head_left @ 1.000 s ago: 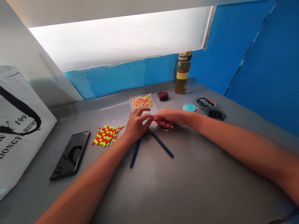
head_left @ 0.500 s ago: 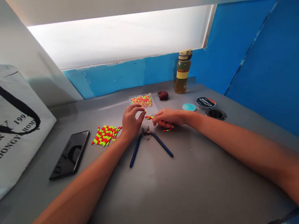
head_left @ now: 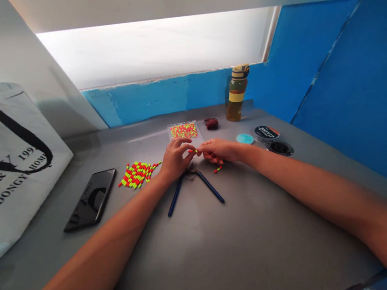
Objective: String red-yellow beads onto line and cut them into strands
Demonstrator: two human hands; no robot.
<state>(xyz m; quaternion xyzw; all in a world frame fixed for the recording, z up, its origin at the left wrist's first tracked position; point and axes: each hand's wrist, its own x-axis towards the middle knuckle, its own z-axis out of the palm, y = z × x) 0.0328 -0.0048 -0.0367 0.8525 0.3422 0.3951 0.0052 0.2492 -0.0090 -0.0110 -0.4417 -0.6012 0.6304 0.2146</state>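
My left hand [head_left: 176, 159] and my right hand [head_left: 218, 149] meet above the table, fingertips almost touching. Thumb and forefinger of the left are pinched at a small red and yellow-green bead [head_left: 193, 151]. The right hand is closed on a beaded strand; its end, a short row of beads [head_left: 218, 168], hangs out below the palm. The thread itself is too thin to make out. Just below the hands lie pliers [head_left: 211, 187] with blue handles spread, their jaws partly hidden by the left hand. Left of that hand is a flat patch of woven beads [head_left: 138, 175].
Behind the hands lies a clear bag of loose beads [head_left: 184, 131], with a dark red bundle [head_left: 211, 123] beside it. A bottle [head_left: 237, 95], a turquoise disc [head_left: 245, 138] and black spools [head_left: 279, 148] are to the right. A phone [head_left: 90, 200] and white bag [head_left: 16, 167] are left.
My left hand has moved right and slightly down, bringing its pinched fingers to the right hand's fingertips. The right hand has shifted slightly, and more of the hanging beads shows below it.
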